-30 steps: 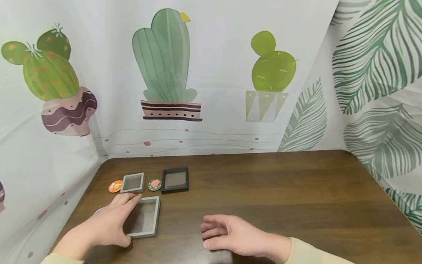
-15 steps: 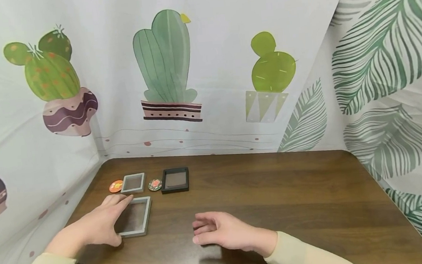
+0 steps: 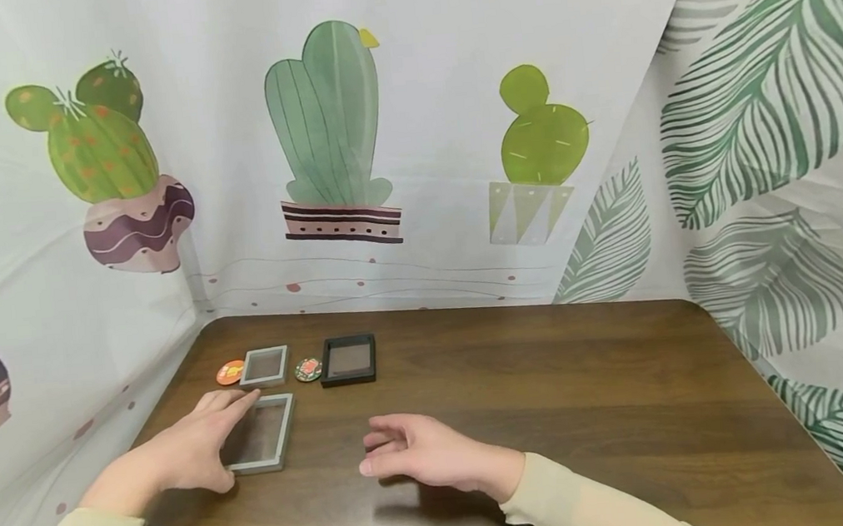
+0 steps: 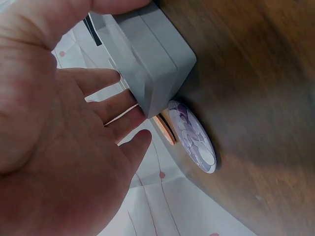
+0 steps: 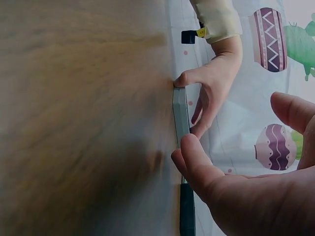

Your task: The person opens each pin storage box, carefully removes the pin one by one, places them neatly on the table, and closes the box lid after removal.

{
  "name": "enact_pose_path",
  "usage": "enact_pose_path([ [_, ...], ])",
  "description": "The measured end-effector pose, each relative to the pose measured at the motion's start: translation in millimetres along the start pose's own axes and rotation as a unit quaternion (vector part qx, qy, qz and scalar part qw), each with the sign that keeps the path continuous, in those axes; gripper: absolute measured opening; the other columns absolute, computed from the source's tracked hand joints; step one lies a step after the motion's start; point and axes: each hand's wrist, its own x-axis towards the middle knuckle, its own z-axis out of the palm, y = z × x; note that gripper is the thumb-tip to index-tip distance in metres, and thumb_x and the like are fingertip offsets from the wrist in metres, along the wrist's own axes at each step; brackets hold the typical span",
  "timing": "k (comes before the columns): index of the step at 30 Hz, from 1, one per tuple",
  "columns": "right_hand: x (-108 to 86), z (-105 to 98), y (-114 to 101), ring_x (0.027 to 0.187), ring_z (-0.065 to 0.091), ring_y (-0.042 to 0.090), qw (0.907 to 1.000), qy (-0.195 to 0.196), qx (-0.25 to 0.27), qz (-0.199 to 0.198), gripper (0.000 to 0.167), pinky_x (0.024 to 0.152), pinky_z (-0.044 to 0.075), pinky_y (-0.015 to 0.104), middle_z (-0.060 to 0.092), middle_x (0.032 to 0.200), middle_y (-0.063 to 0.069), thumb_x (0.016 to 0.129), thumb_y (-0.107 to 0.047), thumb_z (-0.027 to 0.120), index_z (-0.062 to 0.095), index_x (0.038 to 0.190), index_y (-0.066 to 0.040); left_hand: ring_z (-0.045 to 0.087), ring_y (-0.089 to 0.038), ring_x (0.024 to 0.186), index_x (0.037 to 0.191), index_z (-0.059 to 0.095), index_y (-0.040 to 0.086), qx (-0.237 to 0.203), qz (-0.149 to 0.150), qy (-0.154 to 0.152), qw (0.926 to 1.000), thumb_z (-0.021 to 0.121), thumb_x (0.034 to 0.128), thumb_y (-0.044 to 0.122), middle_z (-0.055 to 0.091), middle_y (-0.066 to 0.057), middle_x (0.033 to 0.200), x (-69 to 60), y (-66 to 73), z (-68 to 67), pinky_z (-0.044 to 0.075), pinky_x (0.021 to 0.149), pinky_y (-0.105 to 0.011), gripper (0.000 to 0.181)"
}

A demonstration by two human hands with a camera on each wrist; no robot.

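My left hand (image 3: 182, 451) grips the larger square grey display frame (image 3: 285, 432) at the table's left side. Its thumb lies at the near edge and its fingers at the far edge; the hand hides the frame's left part. In the left wrist view, a round purple-and-white picture badge (image 4: 192, 137) lies on the wood just beyond a corner of the frame. My right hand (image 3: 438, 454) hovers above the table to the right of the frame, holding nothing, with its fingers loosely bent and the thumb apart.
Behind the large frame are a smaller grey frame (image 3: 265, 365), an orange disc (image 3: 230, 372), a floral-patterned disc (image 3: 308, 370) and a black frame (image 3: 348, 360). A cactus-print curtain (image 3: 442, 152) borders the brown table (image 3: 553, 385) at the back and sides.
The large grey frame has slid left across the table in my left hand. My right hand has also moved left and slightly away from me, still holding nothing.
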Motion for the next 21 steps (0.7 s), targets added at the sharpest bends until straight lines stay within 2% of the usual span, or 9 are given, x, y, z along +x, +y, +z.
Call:
enact_pose_path([
  [7,10.4,8,0,0.132,0.069,0.018,1.0000,-0.002,0.008,-0.002,0.082,0.110,0.054,0.029,0.065,0.153,0.019,0.100,-0.021,0.080,0.040,0.165,0.010,0.046,-0.051,0.144,0.163,0.044,-0.004,0.004,0.004,0.004,1.0000,0.091,0.0502,0.009,0.046,-0.032,0.161,-1.6,-1.9,1.0,0.057,0.081,-0.043,0.123],
  [15,12.1,8,4,0.140,0.065,0.029,0.9998,0.003,0.021,-0.001,0.079,0.107,0.056,0.031,0.065,0.154,0.019,0.101,-0.017,0.081,0.042,0.164,0.009,0.045,-0.052,0.144,0.165,0.043,-0.002,0.008,0.017,0.020,0.9996,0.091,0.0498,0.010,0.046,-0.029,0.162,1.7,1.0,1.8,0.057,0.089,-0.051,0.125],
  [18,10.8,2,5,0.140,0.066,0.028,0.9999,0.013,0.003,0.001,0.079,0.108,0.055,0.031,0.065,0.154,0.017,0.101,-0.021,0.082,0.045,0.164,0.007,0.044,-0.053,0.144,0.165,0.043,-0.003,0.008,0.024,0.035,0.9991,0.097,0.0504,0.018,0.046,-0.029,0.162,5.5,6.6,1.7,0.057,0.095,-0.057,0.128],
  [21,7.8,-7,6,0.139,0.066,0.028,0.9995,0.026,-0.017,0.002,0.079,0.112,0.053,0.034,0.065,0.155,0.016,0.101,-0.025,0.083,0.046,0.164,0.006,0.043,-0.052,0.145,0.165,0.043,-0.002,0.003,0.031,0.051,0.9982,0.105,0.0541,0.038,0.045,-0.029,0.163,13.5,18.0,1.1,0.055,0.101,-0.065,0.133],
])
